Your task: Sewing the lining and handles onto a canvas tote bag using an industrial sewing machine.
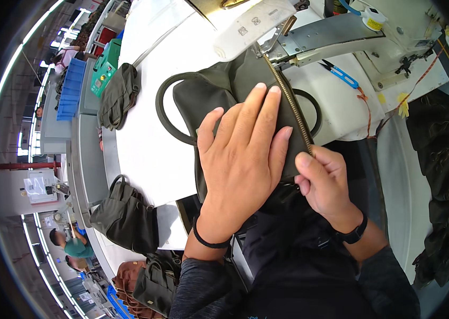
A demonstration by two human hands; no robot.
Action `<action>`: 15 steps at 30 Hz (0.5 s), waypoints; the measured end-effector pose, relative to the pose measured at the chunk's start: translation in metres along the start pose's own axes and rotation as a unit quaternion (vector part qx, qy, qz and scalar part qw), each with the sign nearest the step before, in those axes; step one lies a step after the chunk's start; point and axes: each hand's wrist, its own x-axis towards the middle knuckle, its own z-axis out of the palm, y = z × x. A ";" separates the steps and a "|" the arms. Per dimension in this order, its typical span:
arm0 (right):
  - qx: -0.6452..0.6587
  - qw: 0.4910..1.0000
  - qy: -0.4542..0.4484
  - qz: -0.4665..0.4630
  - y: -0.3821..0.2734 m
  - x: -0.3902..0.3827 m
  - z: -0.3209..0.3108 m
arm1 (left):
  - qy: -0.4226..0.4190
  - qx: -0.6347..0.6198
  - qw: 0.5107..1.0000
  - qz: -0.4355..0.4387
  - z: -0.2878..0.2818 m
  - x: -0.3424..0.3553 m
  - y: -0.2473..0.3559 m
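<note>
A dark olive handbag (203,101) with round handles lies under the head of a sewing machine (331,41). Along its right side runs a brass-toothed zipper (294,106), whose far end reaches the machine's presser foot. My left hand (240,149) lies flat on the bag with fingers stretched out, just left of the zipper. At the zipper's near end, my right hand (323,178) pinches the bag's edge between thumb and fingers. One handle loops out left of my left hand; the other shows partly, right of the zipper.
Blue thread snips (341,73) lie on the machine bed, right of the bag. More dark bags (123,218) stand along the white table's left edge, with reddish-brown ones (129,279) nearer me. Dark cut pieces (442,186) are heaped at right. Other people (73,244) are far left.
</note>
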 end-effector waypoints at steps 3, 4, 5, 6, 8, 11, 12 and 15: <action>0.013 1.000 0.002 0.006 0.000 0.009 0.000 | 0.007 -0.003 1.000 0.002 0.003 0.007 -0.005; 0.019 1.000 0.006 0.007 0.000 0.012 0.001 | 0.010 -0.003 1.000 -0.001 0.004 0.009 -0.007; 0.019 1.000 0.012 0.015 0.000 0.015 0.002 | 0.014 -0.009 1.000 -0.004 0.005 0.012 -0.008; 0.021 0.999 0.018 0.019 0.000 0.018 0.002 | 0.020 -0.007 1.000 0.000 0.006 0.014 -0.010; 0.030 0.999 0.022 0.019 0.001 0.023 0.004 | 0.034 -0.018 0.999 0.004 0.008 0.019 -0.014; 0.040 0.999 0.004 -0.002 0.003 0.030 0.005 | 0.040 -0.009 0.999 0.011 0.011 0.024 -0.017; 0.044 0.999 0.005 0.000 0.004 0.031 0.005 | 0.042 -0.008 0.999 0.014 0.011 0.025 -0.018; 0.057 0.998 0.010 -0.001 0.005 0.032 0.005 | 0.039 -0.008 0.999 0.016 0.012 0.026 -0.018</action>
